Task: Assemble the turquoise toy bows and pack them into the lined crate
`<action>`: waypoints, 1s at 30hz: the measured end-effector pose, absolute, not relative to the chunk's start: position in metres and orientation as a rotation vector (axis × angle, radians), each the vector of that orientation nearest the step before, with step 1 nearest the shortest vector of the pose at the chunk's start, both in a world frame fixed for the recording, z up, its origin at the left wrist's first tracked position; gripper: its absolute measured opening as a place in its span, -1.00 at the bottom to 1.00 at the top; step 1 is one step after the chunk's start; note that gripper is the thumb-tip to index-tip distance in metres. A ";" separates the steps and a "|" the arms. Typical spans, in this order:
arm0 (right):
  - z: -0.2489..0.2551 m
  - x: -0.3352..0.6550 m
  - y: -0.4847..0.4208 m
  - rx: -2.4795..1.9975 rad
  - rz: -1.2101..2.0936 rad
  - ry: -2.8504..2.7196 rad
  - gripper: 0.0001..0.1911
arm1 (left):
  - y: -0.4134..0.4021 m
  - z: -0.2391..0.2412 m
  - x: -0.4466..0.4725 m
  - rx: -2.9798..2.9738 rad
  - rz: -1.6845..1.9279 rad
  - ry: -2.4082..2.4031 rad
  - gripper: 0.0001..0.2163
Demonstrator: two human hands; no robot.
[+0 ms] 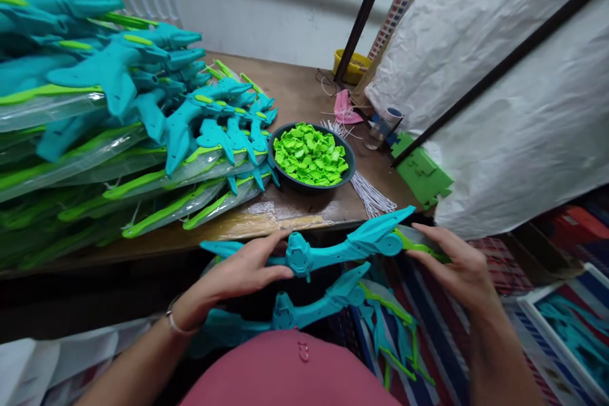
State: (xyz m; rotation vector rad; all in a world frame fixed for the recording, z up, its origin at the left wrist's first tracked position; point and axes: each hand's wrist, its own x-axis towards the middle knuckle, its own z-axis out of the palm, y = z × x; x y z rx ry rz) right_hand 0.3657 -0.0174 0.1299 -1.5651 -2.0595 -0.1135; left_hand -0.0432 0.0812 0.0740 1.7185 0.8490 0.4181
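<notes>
Turquoise stack (128,70) on the desk (285,82): I'd call those done, green ovals (137,39) visible on several. Remaining, I judge: the held frame (328,257), no oval showing, plus a second frame (316,314) below; bowl (309,186) full of green pieces (311,155). Held frame spans between my hands, before the desk edge: left hand (250,266) gripping near its middle, right hand (451,260) round its green-edged end.

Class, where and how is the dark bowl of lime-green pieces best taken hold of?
Probably by its near rim, from the front: the bowl sits close to the table's front edge, its curved rim shows there, and stacked turquoise parts crowd its left.
</notes>
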 end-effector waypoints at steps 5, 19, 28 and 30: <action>0.160 0.355 0.021 -1.431 -0.176 -2.205 -0.55 | 0.093 0.082 -0.045 1.706 0.206 0.629 -0.50; 0.110 0.255 0.196 -1.527 0.093 -2.223 -0.77 | 0.116 0.233 -0.077 1.005 1.619 0.898 -0.64; 0.061 0.225 0.289 -1.657 0.224 -2.518 -0.72 | 0.118 0.119 -0.023 0.745 1.475 0.869 -0.56; 0.057 0.227 0.291 -1.646 0.239 -2.527 -0.73 | 0.111 0.095 -0.012 0.701 1.439 0.864 -0.56</action>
